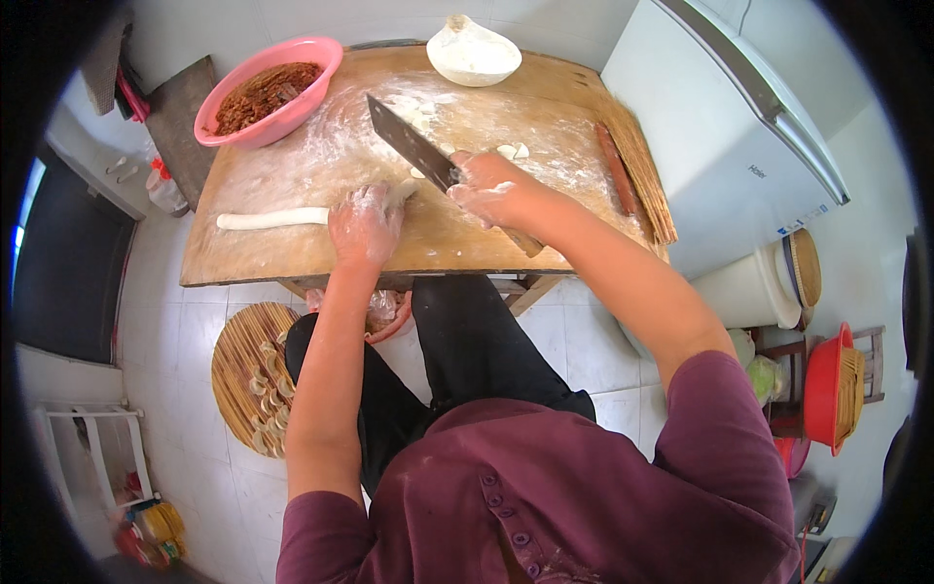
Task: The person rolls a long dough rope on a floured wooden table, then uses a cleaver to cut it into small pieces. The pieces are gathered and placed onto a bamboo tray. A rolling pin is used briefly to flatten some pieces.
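Observation:
A long white rope of dough (273,217) lies on the floured wooden board (467,252). Over its right end rests my left hand (367,223), fingers curled around the dough. My right hand (496,186) grips a cleaver (412,142), its dark blade raised and slanting up to the left. The wooden handle shows below that hand. Small cut pieces of dough (513,151) sit beyond the right hand, and a few more lie behind the blade. Flour coats both hands.
A pink basin (321,95) of brown filling stands back left; a bowl of flour (474,55) stands at the back. On the right are a rolling pin (615,169) and a refrigerator (700,131). Below left, a round slatted tray (237,365) holds several dumplings (270,394).

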A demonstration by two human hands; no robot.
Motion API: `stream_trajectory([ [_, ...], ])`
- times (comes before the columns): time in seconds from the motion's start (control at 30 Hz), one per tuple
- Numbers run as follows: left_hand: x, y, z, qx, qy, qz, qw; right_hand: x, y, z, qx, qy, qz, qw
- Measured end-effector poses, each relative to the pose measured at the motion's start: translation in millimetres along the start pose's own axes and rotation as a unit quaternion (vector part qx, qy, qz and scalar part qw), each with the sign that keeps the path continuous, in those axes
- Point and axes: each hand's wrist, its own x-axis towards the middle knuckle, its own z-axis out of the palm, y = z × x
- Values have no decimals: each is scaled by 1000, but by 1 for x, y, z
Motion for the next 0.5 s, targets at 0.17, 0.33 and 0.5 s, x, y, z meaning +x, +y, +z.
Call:
stream_trajectory([
  [0.17, 7, -7, -1, 50, -44, -79, 995, -15, -16, -10, 38, -14, 4, 999],
  [0.33, 10, -11, -1, 38, -60, -87, 994, -8, -23, -9, 11, -63, 36, 997],
  [0.5, 14, -11, 0, 33, -74, -85, 993, 29, -1, 10, -38, -53, 22, 998],
])
